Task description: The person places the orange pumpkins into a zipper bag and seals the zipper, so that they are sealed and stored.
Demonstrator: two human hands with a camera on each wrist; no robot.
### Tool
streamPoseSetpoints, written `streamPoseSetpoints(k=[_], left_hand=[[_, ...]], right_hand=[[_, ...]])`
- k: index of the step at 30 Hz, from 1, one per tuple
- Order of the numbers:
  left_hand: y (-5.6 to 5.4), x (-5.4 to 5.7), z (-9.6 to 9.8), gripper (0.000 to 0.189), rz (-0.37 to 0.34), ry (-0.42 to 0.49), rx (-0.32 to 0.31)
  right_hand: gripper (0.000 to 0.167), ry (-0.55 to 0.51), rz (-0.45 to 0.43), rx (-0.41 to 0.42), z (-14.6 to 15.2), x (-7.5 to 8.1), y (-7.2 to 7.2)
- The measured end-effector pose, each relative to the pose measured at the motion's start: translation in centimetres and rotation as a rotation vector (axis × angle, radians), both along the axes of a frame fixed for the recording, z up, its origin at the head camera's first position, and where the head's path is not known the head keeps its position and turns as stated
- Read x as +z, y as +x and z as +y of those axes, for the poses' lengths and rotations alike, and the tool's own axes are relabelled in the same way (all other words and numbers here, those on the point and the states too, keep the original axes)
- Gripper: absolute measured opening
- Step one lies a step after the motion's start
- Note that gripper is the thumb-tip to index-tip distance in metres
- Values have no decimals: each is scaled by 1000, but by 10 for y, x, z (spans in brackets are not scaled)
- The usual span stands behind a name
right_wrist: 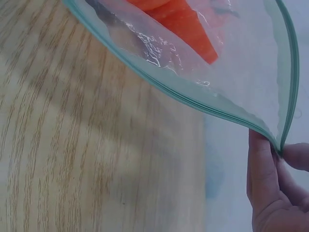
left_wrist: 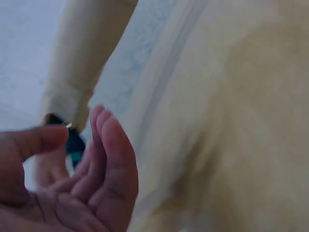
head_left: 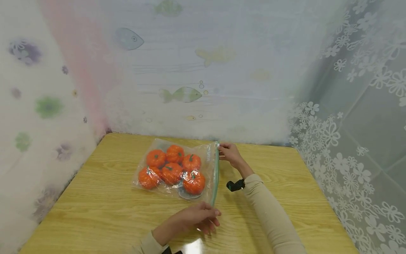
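Observation:
A clear zip bag (head_left: 206,155) with a green zip edge (head_left: 216,173) lies on the table, its mouth side to the right. Inside are several small orange pumpkins (head_left: 172,173) with green stems. My right hand (head_left: 231,154) pinches the far corner of the zip edge between thumb and fingers. From that pinched corner, two green strips (right_wrist: 169,91) run apart in the right wrist view. Just below the bag's near corner hovers my left hand (head_left: 200,217), fingers loosely bent. The left wrist view shows nothing between its thumb and fingers (left_wrist: 118,154).
The wooden table (head_left: 104,197) reaches back to a pale curtain (head_left: 247,106) printed with fish. Flower-patterned sheeting (head_left: 364,169) hangs at the right, and a spotted sheet (head_left: 47,134) at the left. A pale disc shape (head_left: 187,195) shows under the nearest pumpkin.

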State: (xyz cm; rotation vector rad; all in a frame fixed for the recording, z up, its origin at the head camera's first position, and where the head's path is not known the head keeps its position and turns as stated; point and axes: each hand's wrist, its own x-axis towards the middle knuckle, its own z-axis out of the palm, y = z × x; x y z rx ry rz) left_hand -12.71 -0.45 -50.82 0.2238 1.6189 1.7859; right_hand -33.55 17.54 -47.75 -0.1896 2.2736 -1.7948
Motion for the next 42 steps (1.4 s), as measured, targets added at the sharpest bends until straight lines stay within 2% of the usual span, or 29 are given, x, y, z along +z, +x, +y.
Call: streamPoseSetpoints(k=[2, 5, 7, 9, 12, 14, 16, 19, 23, 26, 28, 34, 42], left_hand=[[-14, 17, -6, 35, 92, -17, -53], [-42, 44, -17, 34, 284, -92, -68], [-64, 59, -22, 33, 412, -154, -32], [-89, 70, -26, 32, 537, -202, 34], [-127, 76, -29, 30, 670, -202, 149], [-150, 76, -30, 29, 742, -209, 200], [-169, 75, -30, 28, 786, -252, 224], [-189, 70, -28, 29, 808, -367, 220], [-203, 62, -25, 32, 771, -474, 184], [-208, 55, -24, 34, 750, -484, 151], [-211, 48, -24, 34, 767, -470, 143], [-211, 35, -24, 25, 804, -416, 207], [-208, 36, -22, 20, 749, -350, 268]], right_hand=[[36, -3, 2, -2, 1, 0, 0], [37, -14, 6, -7, 2, -1, 0], [36, -22, 6, -10, 3, -1, 0], [36, -33, 7, -8, 3, -2, 0], [36, -39, 13, 0, 3, -3, 0], [37, -36, 16, 12, 4, -5, -1], [37, -34, 14, 24, 4, -7, -2], [37, -32, 5, 39, 4, -9, -1], [41, -45, -4, 77, 4, -8, 2], [44, -59, -13, 112, 4, -7, 2], [44, -69, -20, 124, 4, -7, 2], [38, -92, -21, 124, 4, -9, 3], [38, -111, 35, 41, -2, -9, 7]])
